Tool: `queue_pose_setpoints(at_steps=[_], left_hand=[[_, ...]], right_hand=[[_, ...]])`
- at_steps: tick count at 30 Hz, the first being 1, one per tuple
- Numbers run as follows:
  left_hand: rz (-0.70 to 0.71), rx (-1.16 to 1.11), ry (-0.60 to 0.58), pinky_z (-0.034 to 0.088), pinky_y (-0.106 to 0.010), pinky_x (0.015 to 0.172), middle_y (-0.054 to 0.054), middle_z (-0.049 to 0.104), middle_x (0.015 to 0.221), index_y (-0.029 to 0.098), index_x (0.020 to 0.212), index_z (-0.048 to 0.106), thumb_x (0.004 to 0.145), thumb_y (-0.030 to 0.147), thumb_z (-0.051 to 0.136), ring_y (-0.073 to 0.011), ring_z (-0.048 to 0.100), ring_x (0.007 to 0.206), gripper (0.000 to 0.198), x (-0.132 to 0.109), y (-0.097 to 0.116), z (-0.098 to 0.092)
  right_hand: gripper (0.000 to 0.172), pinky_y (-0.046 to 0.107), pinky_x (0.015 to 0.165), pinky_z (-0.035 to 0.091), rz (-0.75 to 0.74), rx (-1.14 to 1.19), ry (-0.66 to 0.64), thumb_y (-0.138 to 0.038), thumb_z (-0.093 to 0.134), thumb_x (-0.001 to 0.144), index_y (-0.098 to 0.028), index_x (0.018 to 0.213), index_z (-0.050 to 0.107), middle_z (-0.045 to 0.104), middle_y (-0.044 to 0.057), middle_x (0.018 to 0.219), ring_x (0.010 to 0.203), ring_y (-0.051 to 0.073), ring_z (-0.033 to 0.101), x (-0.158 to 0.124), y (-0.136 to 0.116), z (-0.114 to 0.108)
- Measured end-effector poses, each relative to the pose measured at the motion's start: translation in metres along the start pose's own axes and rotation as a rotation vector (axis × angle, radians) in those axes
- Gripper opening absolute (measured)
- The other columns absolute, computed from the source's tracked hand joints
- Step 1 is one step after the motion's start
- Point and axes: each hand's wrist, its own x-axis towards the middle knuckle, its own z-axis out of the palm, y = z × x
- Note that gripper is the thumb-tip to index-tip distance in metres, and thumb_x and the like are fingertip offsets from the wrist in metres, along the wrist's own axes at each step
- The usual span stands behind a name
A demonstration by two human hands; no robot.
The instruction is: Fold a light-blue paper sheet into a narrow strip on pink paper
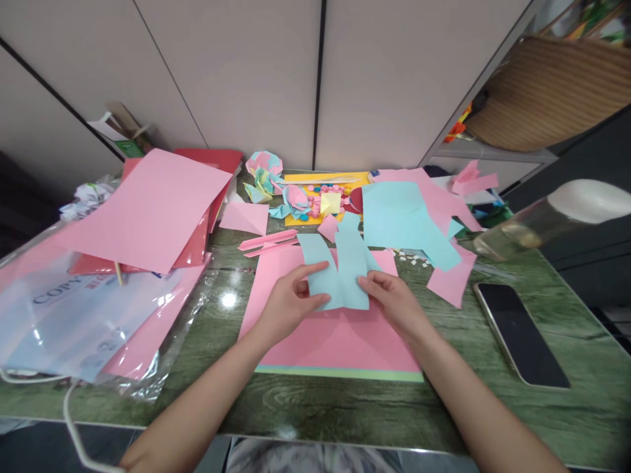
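Observation:
Between my hands is a light blue paper piece [351, 276], creased down the middle and split at its top into separate flaps. My left hand [290, 295] pinches its left side between thumb and fingers. On the right edge, my right hand [392, 295] grips the same paper with thumb and forefinger. It is held just over a stack of pink paper [320, 348], whose lower edge shows blue and green sheets. Beyond it lie folded pink strips [269, 243] and a small pink paper piece [328, 227].
Paper flowers [265, 167] and pink beads [315, 205] sit at the back, near a large light blue sheet [392, 213]. A phone [522, 335] and a white-capped bottle [532, 223] stand right. Left is a plastic copy-paper bag [83, 315] under a pink sheet [152, 210].

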Motion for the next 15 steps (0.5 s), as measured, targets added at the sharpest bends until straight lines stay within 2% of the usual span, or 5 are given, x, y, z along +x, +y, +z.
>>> queue_pose_setpoints(at_steps=[15], left_hand=[[-0.014,0.007,0.024,0.05,-0.028,0.061,-0.002,0.066,0.077,0.019,0.123,0.053,0.067,0.021,0.07,-0.0156,0.061,0.067,0.058,0.0008,0.0021,0.0009]], right_hand=[[0.032,0.026,0.06,0.029,-0.004,0.035,0.011,-0.042,0.066,0.075,-0.018,0.061,0.05,0.045,-0.003,0.062,0.061,0.011,0.04,0.0016,0.0036,0.0007]])
